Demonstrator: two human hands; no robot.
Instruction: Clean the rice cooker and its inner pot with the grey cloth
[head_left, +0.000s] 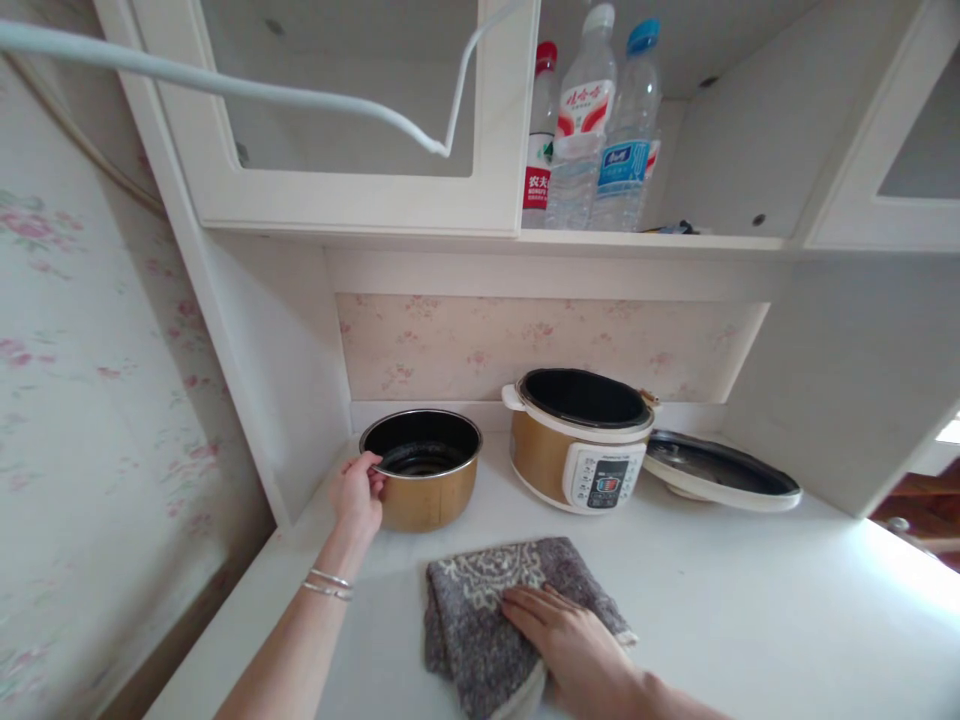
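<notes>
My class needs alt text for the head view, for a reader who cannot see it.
A person's left hand holds a gold pot by its rim on a white counter; the right hand rests on a folded grey cloth. Beyond are an open cooker and an upturned lid.

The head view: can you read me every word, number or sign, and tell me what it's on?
"娃哈哈": white-capped bottle.
"农夫": red-capped bottle; smaller print there is blurred.
Blue-capped bottle: too blurred to read.
Cooker panel: print too small to read.
</notes>
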